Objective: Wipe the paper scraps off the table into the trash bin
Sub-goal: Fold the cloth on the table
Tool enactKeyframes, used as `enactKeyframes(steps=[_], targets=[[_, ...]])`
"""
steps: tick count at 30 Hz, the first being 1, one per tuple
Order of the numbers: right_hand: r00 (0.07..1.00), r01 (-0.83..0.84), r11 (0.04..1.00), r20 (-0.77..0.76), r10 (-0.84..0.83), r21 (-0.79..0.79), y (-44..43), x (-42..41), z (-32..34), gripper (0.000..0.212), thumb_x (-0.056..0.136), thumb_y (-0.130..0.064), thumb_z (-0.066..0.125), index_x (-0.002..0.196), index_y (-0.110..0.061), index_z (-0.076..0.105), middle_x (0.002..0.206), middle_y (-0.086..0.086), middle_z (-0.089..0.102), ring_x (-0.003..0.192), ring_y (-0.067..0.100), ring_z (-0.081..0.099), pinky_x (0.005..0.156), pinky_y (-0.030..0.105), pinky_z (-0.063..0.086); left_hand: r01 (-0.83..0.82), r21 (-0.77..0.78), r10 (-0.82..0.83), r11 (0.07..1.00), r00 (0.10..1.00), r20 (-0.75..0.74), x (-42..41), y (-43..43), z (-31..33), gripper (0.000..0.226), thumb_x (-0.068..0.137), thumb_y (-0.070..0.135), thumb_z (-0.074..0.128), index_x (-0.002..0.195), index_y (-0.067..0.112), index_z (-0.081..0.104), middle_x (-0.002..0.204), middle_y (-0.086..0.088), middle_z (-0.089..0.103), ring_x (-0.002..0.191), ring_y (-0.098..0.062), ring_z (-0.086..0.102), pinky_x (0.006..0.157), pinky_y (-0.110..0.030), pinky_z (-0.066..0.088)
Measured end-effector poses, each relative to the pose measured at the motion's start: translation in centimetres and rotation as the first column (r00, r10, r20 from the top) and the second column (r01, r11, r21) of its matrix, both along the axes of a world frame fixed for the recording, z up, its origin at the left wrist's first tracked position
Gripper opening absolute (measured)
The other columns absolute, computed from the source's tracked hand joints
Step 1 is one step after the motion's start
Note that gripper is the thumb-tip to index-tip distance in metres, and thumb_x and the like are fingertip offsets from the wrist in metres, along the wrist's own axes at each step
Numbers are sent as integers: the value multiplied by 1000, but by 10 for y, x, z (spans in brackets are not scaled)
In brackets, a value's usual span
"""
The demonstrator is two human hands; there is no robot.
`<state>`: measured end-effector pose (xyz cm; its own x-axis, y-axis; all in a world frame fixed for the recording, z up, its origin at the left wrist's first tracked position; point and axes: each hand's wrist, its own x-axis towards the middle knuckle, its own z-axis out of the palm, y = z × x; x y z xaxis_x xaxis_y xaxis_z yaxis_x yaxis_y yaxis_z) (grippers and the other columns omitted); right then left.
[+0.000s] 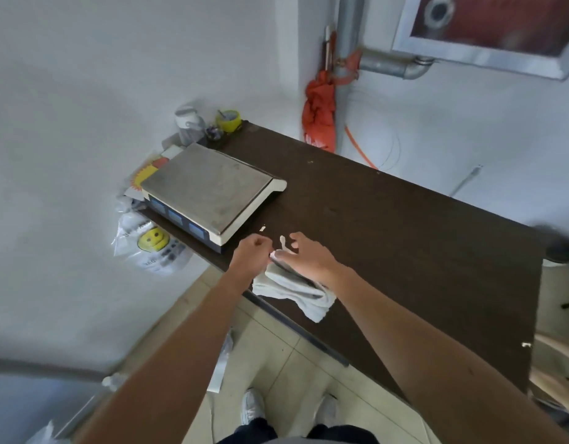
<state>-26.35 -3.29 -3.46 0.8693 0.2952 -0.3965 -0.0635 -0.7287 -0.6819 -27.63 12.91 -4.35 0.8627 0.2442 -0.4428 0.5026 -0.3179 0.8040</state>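
one dark bench (389,225) carried a white cloth (296,291) at its near edge, the right hand (304,256) resting on it, fingers loosely spread. the left hand (251,251) was curled; i could not tell its contents. paper scraps (281,241) lay just beyond, between both hands.

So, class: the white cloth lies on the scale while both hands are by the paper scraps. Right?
Not quite. The head view shows the white cloth lying on the table near the scale, not on it. The left hand and right hand are indeed by the paper scraps.
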Motion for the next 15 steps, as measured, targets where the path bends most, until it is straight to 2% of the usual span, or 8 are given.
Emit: enactKeyframes(steps=[2, 3, 6, 9, 12, 15], targets=[[974, -152, 967, 138, 181, -202, -19, -3, -11, 76, 88, -62, 54, 147, -19, 35, 140, 4, 52, 125, 25, 52, 99, 40, 43, 16, 47, -15, 999, 1000, -14, -4, -7, -11, 18, 84, 36, 53, 89, 29, 69, 96, -1, 74, 96, -27, 72, 91, -48, 58], [957, -196, 945, 161, 243, -262, -28, -4, -16, 77, 87, -61, 56, 147, -18, 34, 139, 5, 52, 124, 25, 52, 99, 40, 43, 18, 78, -16, 997, 1000, -22, -7, -11, -13, 18, 87, 35, 53, 90, 28, 69, 98, -1, 74, 98, -26, 71, 92, -46, 58], [902, -286, 883, 206, 379, -371, -44, -11, -29, 81, 81, -66, 60, 141, -18, 37, 132, 5, 55, 117, 25, 54, 95, 40, 44, 36, 179, -32, 983, 999, -27, -13, -19, -19, 17, 95, 32, 54, 100, 26, 69, 102, -1, 72, 102, -24, 66, 86, -34, 51], [833, -367, 795, 208, 512, -483, -48, -22, -48, 91, 75, -66, 64, 145, -19, 30, 135, 6, 53, 118, 29, 54, 97, 43, 44, 38, 162, -33, 986, 999, -30, -9, -23, -26, 15, 96, 30, 54, 92, 33, 68, 101, 2, 72, 102, -21, 67, 89, -36, 52], [818, -370, 780, 220, 531, -505, -47, -24, -64, 98, 77, -62, 66, 150, -16, 20, 138, 10, 49, 118, 32, 55, 97, 44, 45, 61, 148, -57, 987, 998, -31, 2, -27, -33, 19, 94, 27, 55, 84, 38, 67, 100, 3, 73, 100, -20, 68, 93, -41, 55], [855, -339, 812, 205, 476, -475, -49, -15, -71, 97, 81, -60, 65, 153, -17, 15, 141, 9, 47, 121, 32, 54, 101, 44, 45, 83, 138, -80, 987, 996, -30, 17, -33, -33, 16, 95, 29, 55, 89, 36, 67, 105, 3, 71, 101, -19, 64, 87, -35, 51]])
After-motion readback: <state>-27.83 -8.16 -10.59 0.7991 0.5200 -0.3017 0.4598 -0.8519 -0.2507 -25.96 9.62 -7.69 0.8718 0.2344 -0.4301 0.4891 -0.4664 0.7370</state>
